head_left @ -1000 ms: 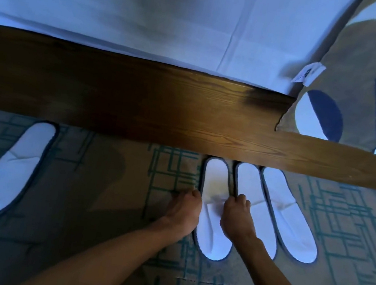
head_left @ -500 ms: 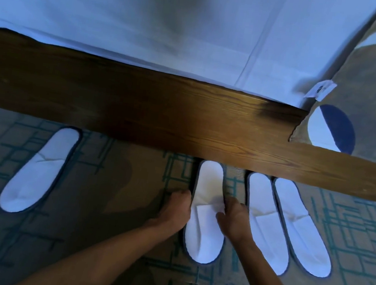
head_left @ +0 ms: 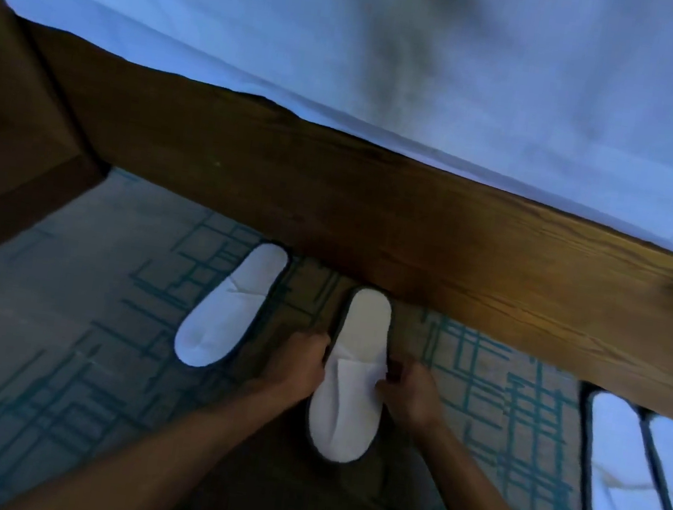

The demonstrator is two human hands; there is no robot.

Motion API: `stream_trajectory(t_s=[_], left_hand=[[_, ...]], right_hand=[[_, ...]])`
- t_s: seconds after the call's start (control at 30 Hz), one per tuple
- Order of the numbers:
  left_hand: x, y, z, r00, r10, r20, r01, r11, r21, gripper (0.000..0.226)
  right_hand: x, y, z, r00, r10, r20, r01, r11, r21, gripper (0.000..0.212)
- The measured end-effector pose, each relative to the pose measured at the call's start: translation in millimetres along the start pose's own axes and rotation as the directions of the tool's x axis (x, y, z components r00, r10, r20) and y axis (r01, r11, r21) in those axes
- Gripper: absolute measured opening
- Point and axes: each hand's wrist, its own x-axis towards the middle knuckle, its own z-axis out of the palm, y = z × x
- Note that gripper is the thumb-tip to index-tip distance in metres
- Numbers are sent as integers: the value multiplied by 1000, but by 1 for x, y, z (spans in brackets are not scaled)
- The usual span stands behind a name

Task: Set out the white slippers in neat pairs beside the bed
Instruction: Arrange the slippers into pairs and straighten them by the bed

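gripping one white slipper [head_left: 351, 382] from both sides on the patterned carpet [head_left: 49, 378].
left hand [head_left: 297, 368] and right hand [head_left: 411, 390] pinch its edges mid-length; its far end nearly meets the wooden bed frame [head_left: 457, 246]. a second slipper [head_left: 232, 305] lies near, left of it; a pair of slippers [head_left: 648, 488] sits well right along the frame, white sheet [head_left: 398, 47] beyond.

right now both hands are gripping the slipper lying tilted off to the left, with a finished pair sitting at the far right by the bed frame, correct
Not quite. The head view shows the left hand and right hand holding the middle slipper, one on each side of it. The tilted slipper to the left lies untouched, apart from the hands. The rest holds: a pair sits at the far right by the bed frame.
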Motion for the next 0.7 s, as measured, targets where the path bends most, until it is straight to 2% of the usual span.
stream_trajectory(t_s=[0.13, 0.27, 0.47, 0.57, 0.63, 0.7], left_hand=[[5, -35, -30, 999, 11, -40, -8, 996, 89, 13], [12, -62, -50, 999, 17, -47, -8, 982, 187, 11], [32, -91, -64, 998, 55, 32, -61, 958, 279, 20], [37, -102, -62, 994, 66, 83, -89, 948, 305, 21], [39, -107, -60, 994, 64, 92, -87, 956, 280, 23], [40, -111, -60, 994, 68, 89, -86, 970, 225, 26]], right_hand=[[14, -34, 26, 998, 11, 57, -12, 1000, 22, 10], [28, -54, 50, 993, 43, 109, -51, 996, 72, 24], [42, -66, 81, 995, 76, 64, -81, 994, 79, 37], [43, -66, 90, 997, 70, 45, -73, 995, 71, 35], [43, -68, 93, 999, 35, 22, -36, 998, 42, 33], [43, -71, 96, 1000, 6, 2, -6, 1000, -9, 40]])
